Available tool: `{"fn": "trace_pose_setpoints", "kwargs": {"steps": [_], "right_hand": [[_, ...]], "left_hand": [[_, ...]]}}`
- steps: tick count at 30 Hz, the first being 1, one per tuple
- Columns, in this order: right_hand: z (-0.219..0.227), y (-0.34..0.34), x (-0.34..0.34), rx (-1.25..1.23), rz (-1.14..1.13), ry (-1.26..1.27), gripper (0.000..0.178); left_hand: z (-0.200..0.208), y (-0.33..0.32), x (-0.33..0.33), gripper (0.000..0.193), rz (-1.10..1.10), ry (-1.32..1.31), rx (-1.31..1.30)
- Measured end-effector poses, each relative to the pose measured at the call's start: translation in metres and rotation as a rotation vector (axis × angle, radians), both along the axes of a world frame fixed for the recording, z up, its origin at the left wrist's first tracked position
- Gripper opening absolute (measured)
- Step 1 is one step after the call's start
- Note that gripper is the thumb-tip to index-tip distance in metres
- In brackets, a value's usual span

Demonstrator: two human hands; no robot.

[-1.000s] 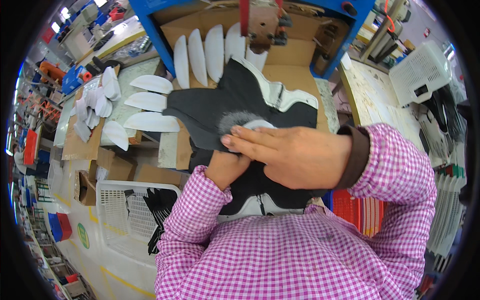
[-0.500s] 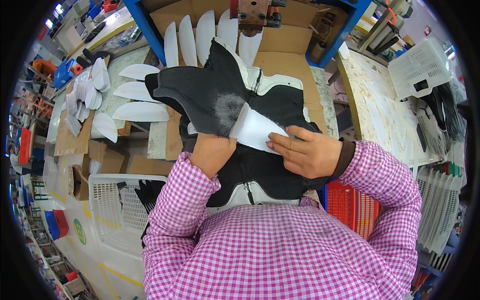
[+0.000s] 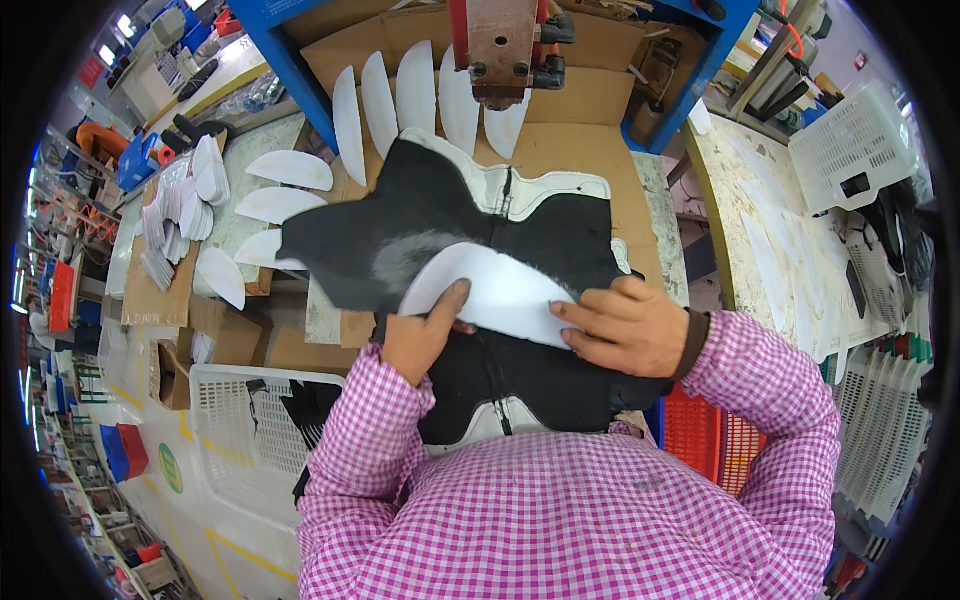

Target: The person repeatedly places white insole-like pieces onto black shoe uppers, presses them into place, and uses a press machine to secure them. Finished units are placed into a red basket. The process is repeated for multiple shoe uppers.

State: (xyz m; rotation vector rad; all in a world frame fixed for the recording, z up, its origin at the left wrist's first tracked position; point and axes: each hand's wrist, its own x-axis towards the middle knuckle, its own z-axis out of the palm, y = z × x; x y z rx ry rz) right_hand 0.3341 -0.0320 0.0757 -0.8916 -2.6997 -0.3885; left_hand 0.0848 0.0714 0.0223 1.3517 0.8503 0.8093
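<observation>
A white half-moon sheet (image 3: 500, 290) lies over a black fabric piece (image 3: 545, 235) with white-edged borders and centre seams. A pale fuzzy patch marks the black flap just left of the sheet. My left hand (image 3: 418, 338) grips the sheet's left end, its thumb on top and its other fingers mostly hidden beneath. At the sheet's right end, my right hand (image 3: 635, 330) holds the tip with bent fingers; its thumb is largely hidden.
Beyond the fabric stands a blue-framed machine (image 3: 310, 85) with a metal head (image 3: 500, 60) overhead. Several white half-moon sheets (image 3: 415, 95) fan out around it. More are piled on cardboard at left. A white basket (image 3: 250, 440) stands lower left, a red crate (image 3: 692, 430) lower right.
The black flap has dropped flatter to the left. The white sheet's curled left end has opened out, and my left thumb now shows on top of it. My right hand stays at the other end.
</observation>
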Motion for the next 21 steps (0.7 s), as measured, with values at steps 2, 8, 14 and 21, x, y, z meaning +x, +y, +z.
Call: {"fn": "trace_pose_setpoints", "kwargs": {"steps": [2,8,14,21], "right_hand": [[0.016,-0.009,0.011,-0.25,-0.145,0.208,0.044],[0.02,-0.01,0.005,-0.785,-0.598,0.924,0.084],[0.014,-0.021,-0.001,-1.198,-0.502,1.489,0.08],[-0.018,-0.023,-0.013,-0.488,-0.754,0.483,0.065]], "left_hand": [[0.009,-0.004,-0.011,0.023,0.047,-0.117,-0.033],[0.017,-0.009,-0.021,0.026,0.167,-0.252,-0.021],[-0.001,-0.027,-0.025,0.02,0.341,0.287,0.6],[-0.056,-0.022,-0.025,0.023,0.207,0.552,0.824]]}}
